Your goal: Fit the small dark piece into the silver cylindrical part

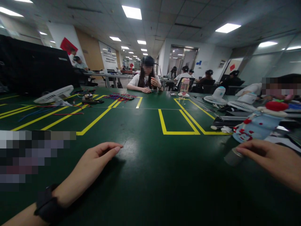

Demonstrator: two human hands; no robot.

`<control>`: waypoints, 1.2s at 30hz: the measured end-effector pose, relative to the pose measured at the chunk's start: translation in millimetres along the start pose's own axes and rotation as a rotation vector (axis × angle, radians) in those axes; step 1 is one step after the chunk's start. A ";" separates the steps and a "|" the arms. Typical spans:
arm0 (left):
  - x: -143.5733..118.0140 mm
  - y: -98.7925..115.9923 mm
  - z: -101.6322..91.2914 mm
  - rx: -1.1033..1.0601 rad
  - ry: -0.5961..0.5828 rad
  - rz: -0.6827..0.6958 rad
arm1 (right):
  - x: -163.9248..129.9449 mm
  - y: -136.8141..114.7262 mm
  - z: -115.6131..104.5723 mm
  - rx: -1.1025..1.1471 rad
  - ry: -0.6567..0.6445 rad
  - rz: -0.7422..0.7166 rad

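My right hand (270, 158) is at the right edge of the view, its thumb and fingers pinching the rim of a small grey cylinder (233, 157). The cylinder is tilted and a little blurred, so its exact kind is unclear. Just behind that hand stands a light-blue tumbler (256, 127) with red decorations. Left of centre, my left hand (97, 157) hovers low over the green tabletop (150, 182), thumb and fingertips pressed together. Anything between those fingertips is too small to make out. A black band circles the left wrist.
Yellow tape lines (181, 133) mark the table. A wire bundle (121, 96) and a white fan (55, 94) lie at far left. More fans (215, 95) and a clear bottle (184, 88) stand at far right. A person (145, 75) sits opposite; another leans in at right.
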State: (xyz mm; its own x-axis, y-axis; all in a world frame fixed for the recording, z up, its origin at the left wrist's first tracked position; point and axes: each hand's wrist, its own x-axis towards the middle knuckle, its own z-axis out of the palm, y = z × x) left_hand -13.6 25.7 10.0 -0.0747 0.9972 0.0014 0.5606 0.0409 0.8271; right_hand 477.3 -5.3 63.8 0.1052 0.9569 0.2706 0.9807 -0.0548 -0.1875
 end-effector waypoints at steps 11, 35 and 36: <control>0.5 -0.9 1.7 0.027 -0.026 0.033 | -14.9 -22.7 38.6 0.264 -0.050 -0.095; -19.2 87.3 61.3 0.046 -0.163 0.520 | -30.0 -185.3 84.3 0.866 -0.276 -0.416; -18.6 82.1 59.6 0.056 -0.173 0.501 | -31.0 -185.4 83.5 0.848 -0.261 -0.417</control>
State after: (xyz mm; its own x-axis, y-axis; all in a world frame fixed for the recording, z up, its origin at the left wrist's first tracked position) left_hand 83.0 14.2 44.4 0.3481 0.8908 0.2921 0.5363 -0.4448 0.7174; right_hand 278.4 -1.0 11.3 -0.3625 0.8916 0.2714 0.4767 0.4276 -0.7680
